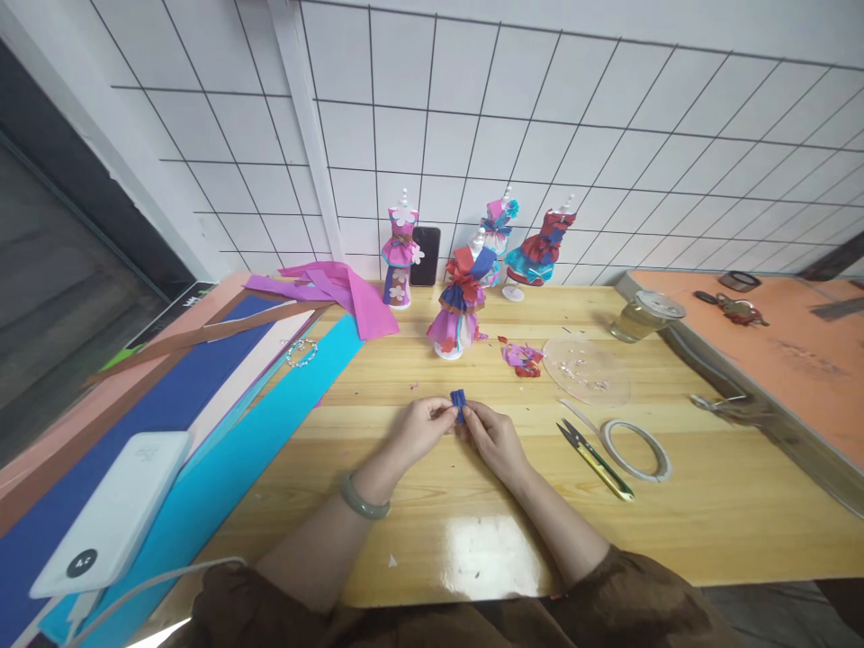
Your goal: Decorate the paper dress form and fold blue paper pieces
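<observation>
Between my fingertips is a small pleated piece of dark blue crepe paper, just above the wooden tabletop. My left hand pinches its left lower side, and a pale bangle circles that wrist. On the other side, the thumb and fingers of my right hand are closed on the same piece. Beyond my hands stands a mini dress form in a red, blue and pink paper dress. Scissors-like thread snips lie to the right, beside a roll of white tape.
Several more dressed forms, one in pink, and a phone stand along the tiled wall. Coloured crepe sheets and a white power bank cover the left. Paper scraps, a clear bead dish and a lidded glass sit right.
</observation>
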Demonstrator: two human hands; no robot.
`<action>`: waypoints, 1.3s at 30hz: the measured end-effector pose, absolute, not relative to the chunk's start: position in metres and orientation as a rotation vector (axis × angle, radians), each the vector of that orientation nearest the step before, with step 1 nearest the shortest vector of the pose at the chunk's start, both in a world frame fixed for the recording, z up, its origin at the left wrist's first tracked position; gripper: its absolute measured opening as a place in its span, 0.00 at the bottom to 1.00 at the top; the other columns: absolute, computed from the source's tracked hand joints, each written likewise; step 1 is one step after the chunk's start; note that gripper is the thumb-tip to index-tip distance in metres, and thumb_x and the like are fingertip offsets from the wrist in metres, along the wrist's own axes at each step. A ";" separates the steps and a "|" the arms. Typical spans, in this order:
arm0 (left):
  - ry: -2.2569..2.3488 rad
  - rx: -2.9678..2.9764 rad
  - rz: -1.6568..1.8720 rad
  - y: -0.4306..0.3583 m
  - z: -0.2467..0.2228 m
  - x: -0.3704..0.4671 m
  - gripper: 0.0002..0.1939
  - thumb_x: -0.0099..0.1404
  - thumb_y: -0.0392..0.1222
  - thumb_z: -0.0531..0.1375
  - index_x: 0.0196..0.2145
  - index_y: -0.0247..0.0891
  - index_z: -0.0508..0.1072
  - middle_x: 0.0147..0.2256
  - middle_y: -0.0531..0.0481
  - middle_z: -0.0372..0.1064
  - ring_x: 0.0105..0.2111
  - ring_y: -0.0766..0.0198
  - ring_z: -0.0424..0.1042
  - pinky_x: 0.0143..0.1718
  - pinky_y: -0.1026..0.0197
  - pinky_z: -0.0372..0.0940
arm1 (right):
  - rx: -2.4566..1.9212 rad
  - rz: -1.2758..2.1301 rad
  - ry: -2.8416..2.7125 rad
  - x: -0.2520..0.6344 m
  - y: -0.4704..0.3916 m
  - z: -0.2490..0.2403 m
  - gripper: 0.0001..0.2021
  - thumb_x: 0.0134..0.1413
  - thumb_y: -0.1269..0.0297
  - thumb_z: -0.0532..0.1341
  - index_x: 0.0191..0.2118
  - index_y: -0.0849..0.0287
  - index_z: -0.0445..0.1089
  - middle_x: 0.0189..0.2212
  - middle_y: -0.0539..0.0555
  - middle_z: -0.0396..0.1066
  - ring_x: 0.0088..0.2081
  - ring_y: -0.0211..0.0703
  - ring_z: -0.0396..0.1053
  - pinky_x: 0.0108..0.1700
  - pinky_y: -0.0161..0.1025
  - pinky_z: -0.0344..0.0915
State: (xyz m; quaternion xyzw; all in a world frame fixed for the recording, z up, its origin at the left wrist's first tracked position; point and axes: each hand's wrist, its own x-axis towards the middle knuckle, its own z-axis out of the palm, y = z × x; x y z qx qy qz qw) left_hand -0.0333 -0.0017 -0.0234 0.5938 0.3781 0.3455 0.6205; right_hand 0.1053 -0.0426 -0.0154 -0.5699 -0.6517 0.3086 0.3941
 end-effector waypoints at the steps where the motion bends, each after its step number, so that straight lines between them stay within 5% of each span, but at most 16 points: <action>1: 0.875 1.362 0.793 -0.002 -0.024 -0.033 0.13 0.55 0.46 0.54 0.28 0.33 0.70 0.24 0.51 0.66 0.24 0.69 0.64 0.27 0.68 0.60 | -1.447 0.773 -1.661 0.105 -0.043 -0.015 0.15 0.57 0.59 0.47 0.39 0.61 0.67 0.18 0.50 0.64 0.19 0.35 0.60 0.22 0.30 0.58; 16: 0.828 1.201 0.822 -0.003 -0.022 -0.032 0.15 0.51 0.47 0.59 0.31 0.32 0.67 0.27 0.50 0.66 0.26 0.70 0.64 0.28 0.65 0.61 | -1.444 0.414 -1.881 0.110 -0.044 -0.017 0.15 0.56 0.64 0.48 0.43 0.60 0.68 0.27 0.54 0.73 0.25 0.38 0.70 0.29 0.32 0.63; 39: 0.803 1.238 0.821 0.003 -0.030 -0.035 0.16 0.49 0.47 0.61 0.32 0.32 0.67 0.29 0.50 0.67 0.27 0.70 0.65 0.28 0.66 0.60 | -1.436 0.490 -1.803 0.112 -0.047 -0.014 0.13 0.54 0.63 0.51 0.39 0.58 0.70 0.33 0.55 0.73 0.32 0.42 0.71 0.35 0.36 0.66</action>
